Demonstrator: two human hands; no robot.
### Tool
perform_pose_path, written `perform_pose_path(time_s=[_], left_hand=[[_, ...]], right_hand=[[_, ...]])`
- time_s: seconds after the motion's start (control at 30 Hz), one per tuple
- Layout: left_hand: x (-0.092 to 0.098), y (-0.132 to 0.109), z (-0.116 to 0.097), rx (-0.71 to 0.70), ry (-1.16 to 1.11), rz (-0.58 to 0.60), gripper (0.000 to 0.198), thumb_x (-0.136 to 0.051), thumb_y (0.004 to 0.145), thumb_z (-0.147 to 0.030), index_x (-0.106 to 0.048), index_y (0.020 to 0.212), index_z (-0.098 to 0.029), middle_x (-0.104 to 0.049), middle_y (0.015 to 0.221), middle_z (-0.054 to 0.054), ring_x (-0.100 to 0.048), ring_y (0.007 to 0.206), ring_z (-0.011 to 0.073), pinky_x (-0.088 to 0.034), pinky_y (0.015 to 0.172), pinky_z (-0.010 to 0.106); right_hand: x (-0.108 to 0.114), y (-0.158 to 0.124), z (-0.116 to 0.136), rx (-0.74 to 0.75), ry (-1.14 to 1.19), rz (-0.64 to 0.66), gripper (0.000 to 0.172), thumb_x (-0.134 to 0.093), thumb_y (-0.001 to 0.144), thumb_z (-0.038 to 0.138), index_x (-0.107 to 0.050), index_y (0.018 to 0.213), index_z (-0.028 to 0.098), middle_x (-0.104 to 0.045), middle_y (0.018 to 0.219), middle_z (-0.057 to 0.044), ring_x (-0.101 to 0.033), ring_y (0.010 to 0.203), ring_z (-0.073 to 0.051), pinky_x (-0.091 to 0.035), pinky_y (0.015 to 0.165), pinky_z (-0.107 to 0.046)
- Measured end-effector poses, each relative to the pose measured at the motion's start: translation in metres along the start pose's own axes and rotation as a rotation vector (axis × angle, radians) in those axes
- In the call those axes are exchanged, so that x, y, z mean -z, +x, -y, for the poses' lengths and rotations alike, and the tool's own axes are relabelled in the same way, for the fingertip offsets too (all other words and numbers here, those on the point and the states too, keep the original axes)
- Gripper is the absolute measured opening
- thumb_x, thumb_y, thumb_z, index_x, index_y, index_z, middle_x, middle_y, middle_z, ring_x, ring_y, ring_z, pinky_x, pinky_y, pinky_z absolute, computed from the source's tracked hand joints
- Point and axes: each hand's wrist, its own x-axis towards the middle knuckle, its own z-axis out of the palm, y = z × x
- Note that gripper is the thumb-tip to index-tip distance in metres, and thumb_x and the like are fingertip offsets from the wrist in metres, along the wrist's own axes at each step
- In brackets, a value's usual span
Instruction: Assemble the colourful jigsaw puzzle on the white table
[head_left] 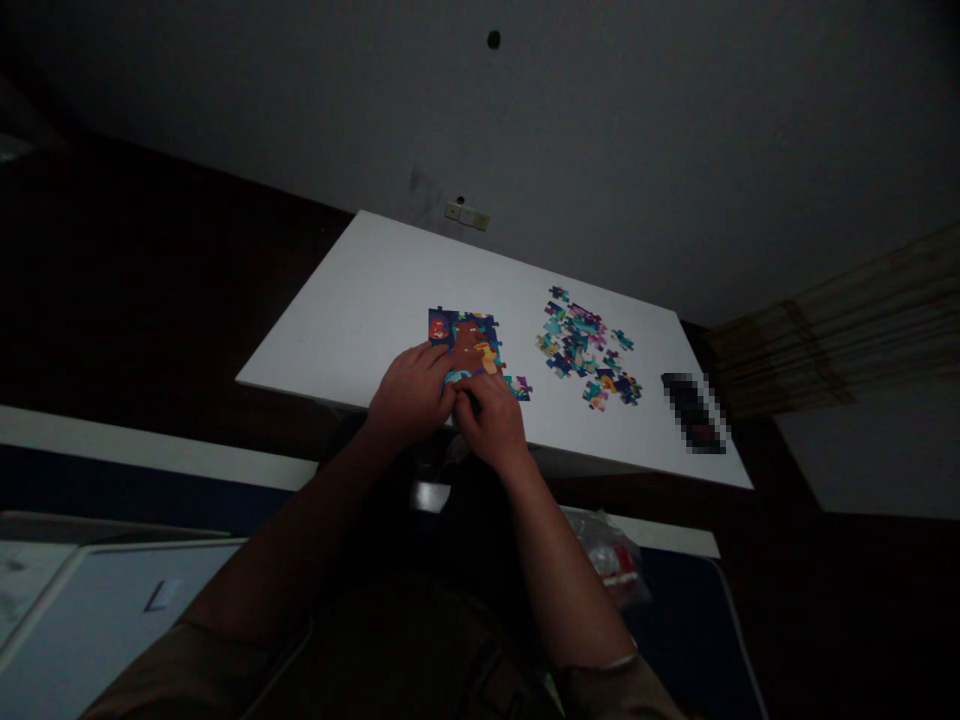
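Observation:
A partly joined jigsaw puzzle [471, 340] with a large brown figure on a dark blue ground lies near the table's front edge. My left hand [411, 395] rests over its lower left part, fingers stretched out and lying on the pieces. At the lower edge, my right hand [493, 415] bends its fingers down onto the puzzle, close beside the left. Whatever sits under the right fingertips is hidden. Colourful joined pieces [519, 387] stick out at the puzzle's lower right corner, just past my right hand.
Loose puzzle pieces [577, 340] lie in a heap on the white table [337, 300], right of the puzzle. A blurred-out dark object [694, 412] is at the table's right end. Below the table, a clear plastic bag [611, 560] lies near my right forearm. Behind stands a wall with sockets [466, 215].

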Motion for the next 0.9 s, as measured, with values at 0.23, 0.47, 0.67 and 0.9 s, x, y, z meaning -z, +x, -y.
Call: perform_pose_path(time_s=[0.23,0.47,0.67,0.9], left_hand=[[0.003,0.001,-0.002,-0.008,-0.002,-0.01,0.041,-0.07,0.115,-0.028,-0.088,0.151,-0.024,-0.086,0.171,0.018,-0.078,0.163,0.0421,-0.062,0.144,0.066],[0.001,0.001,0.0,-0.015,-0.001,-0.021,0.04,-0.069,0.115,-0.027,-0.089,0.149,-0.024,-0.086,0.17,0.018,-0.077,0.163,0.0418,-0.062,0.143,0.067],[0.001,0.001,0.001,-0.032,-0.014,-0.029,0.036,-0.07,0.114,-0.026,-0.088,0.145,-0.022,-0.088,0.164,0.019,-0.079,0.159,0.0414,-0.065,0.139,0.066],[0.001,0.001,0.0,-0.021,-0.009,-0.021,0.036,-0.072,0.114,-0.025,-0.088,0.146,-0.021,-0.086,0.167,0.02,-0.079,0.16,0.0415,-0.064,0.14,0.064]], right_hand=[[-0.001,-0.001,-0.002,0.047,-0.008,-0.021,0.027,-0.063,0.12,0.018,-0.089,0.122,0.022,-0.093,0.121,-0.016,-0.083,0.12,-0.037,-0.065,0.112,-0.052],[-0.001,-0.001,-0.002,0.037,0.002,-0.019,0.026,-0.065,0.12,0.017,-0.089,0.124,0.024,-0.094,0.124,-0.014,-0.084,0.123,-0.034,-0.065,0.117,-0.05],[-0.008,0.0,-0.01,0.072,0.031,-0.068,0.024,-0.069,0.116,0.018,-0.09,0.121,0.026,-0.094,0.119,-0.012,-0.086,0.117,-0.035,-0.068,0.11,-0.05],[-0.007,0.0,-0.008,0.035,0.027,-0.053,0.023,-0.071,0.112,0.016,-0.089,0.117,0.03,-0.093,0.119,-0.01,-0.085,0.117,-0.035,-0.068,0.112,-0.051]])
